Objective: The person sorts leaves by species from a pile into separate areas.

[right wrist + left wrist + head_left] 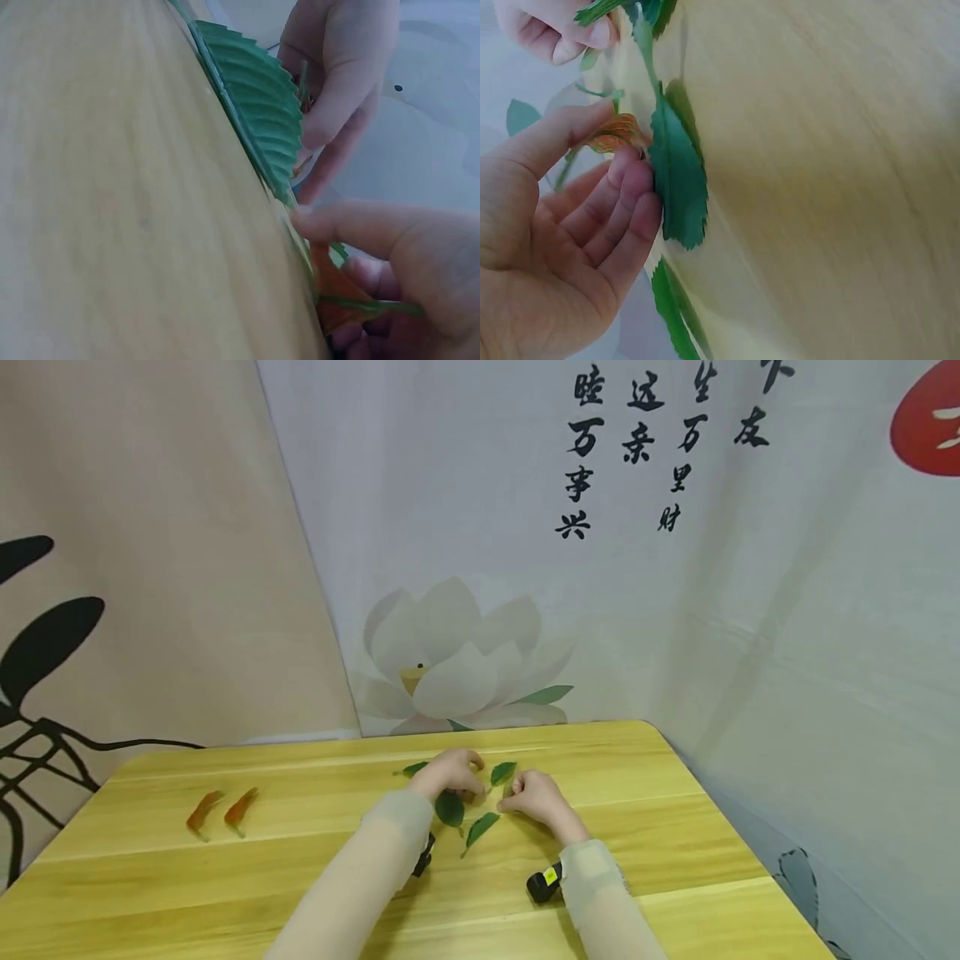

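Note:
My left hand [453,772] is over the far middle of the wooden table [622,827]. Between its thumb and fingertips it pinches an orange leaf [616,133] with a green stem. To its right, my right hand [538,797] holds another orange leaf [341,292], whose green stem crosses toward the palm. Around the hands lie several serrated green leaves: one oval leaf [450,808] below the left hand, a narrower leaf [481,828] nearer me, one leaf [503,772] between the hands, and one leaf [415,769] partly behind the left hand. The head view hides both orange leaves.
Two orange pieces [240,812] with green ends lie side by side at the table's left. Black wrist devices [543,883] sit beneath the forearms. Behind the table hangs a pale curtain [465,527] printed with a lotus and dark characters.

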`<state>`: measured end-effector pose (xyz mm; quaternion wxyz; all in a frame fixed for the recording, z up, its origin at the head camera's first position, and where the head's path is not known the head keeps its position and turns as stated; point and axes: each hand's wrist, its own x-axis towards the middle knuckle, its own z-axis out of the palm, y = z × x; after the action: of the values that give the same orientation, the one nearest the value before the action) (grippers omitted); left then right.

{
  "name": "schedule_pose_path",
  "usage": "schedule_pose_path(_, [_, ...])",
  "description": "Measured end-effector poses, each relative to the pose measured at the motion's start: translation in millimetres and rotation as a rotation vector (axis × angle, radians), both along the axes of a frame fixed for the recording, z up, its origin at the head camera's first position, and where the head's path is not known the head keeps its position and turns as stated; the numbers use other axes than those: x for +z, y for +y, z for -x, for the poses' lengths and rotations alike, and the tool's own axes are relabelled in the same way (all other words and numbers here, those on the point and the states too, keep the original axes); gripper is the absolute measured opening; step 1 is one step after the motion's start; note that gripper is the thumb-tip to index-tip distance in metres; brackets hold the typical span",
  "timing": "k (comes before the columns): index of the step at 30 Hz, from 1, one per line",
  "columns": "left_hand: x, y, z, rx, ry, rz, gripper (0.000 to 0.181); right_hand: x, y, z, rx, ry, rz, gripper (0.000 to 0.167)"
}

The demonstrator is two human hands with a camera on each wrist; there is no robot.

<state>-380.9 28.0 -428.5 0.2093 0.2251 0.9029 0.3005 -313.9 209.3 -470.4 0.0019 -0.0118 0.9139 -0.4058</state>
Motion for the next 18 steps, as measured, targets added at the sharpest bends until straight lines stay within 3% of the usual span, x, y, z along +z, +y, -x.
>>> schedule_pose_path(5, [3.5, -6.6, -1.1, 0.005, -0.035, -0.057, 0.052, 0.3, 4.5, 0.0, -0.069, 0.062, -0.031, 0.028])
schedule_pose_path(8, [5.5, -12.2, 0.0, -0.008, -0.014, -0.074, 0.049, 1.7, 7.2, -0.4, -0.094, 0.079, -0.013, 0.015])
schedule_pose_path(18, [12.7, -35.1, 6.2, -0.010, 0.080, -0.187, 0.048, 6.3, 12.1, 0.3, -0.079, 0.094, 0.066, 0.035])
